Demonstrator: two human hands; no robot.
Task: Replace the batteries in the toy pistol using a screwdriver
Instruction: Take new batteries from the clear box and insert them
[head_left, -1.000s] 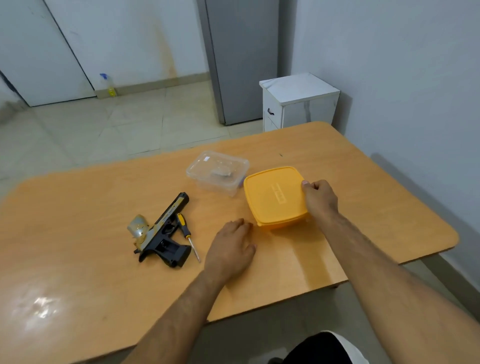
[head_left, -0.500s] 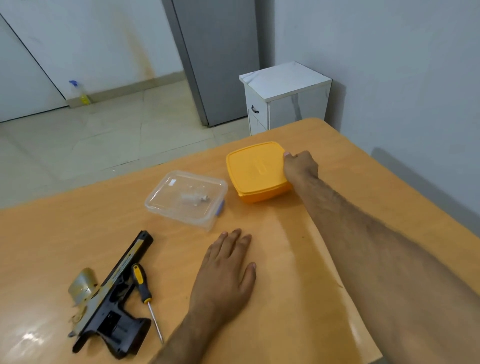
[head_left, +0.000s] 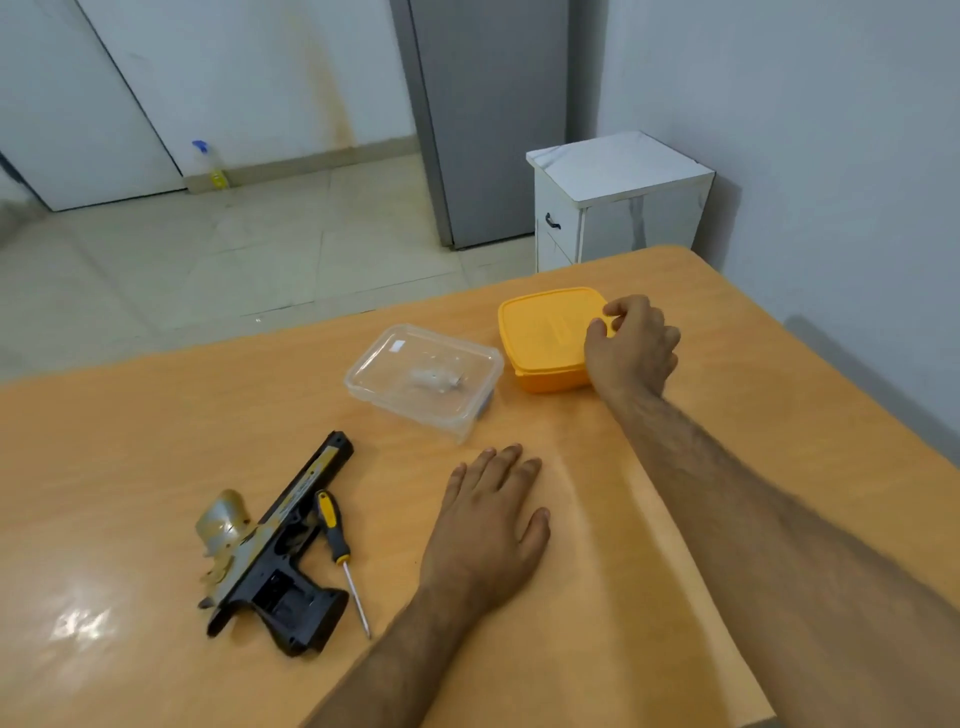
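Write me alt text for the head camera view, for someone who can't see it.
The right hand grips the corner of a lidded yellow box on a wooden table, beside a clear container. The left hand lies flat near a toy pistol and screwdriver.

This looks like a room in a home, with a wooden surface, a pale tiled floor, plain white walls, a small white cabinet, a tall grey fridge, and a spray bottle standing by the wall.
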